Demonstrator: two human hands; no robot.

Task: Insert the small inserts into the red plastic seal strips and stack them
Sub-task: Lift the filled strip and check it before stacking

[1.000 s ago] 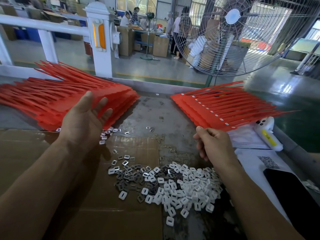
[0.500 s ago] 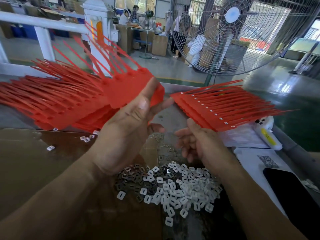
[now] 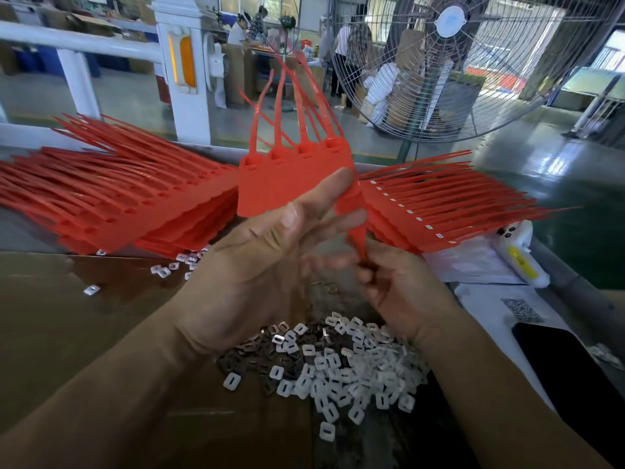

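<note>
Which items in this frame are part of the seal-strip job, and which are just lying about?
Part of the job:
- held red strip sheet, gripped by left hand, right hand at its lower edge
- left strip pile
- right strip stack
- heap of small inserts

Lying about:
- black phone
- QR-code sheet
- white device with yellow label
- fan

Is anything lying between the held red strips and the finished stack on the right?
Nothing visible. The left hand grips the red seal strips in the air, right beside the finished stack. The right hand touches their lower corner.
</note>
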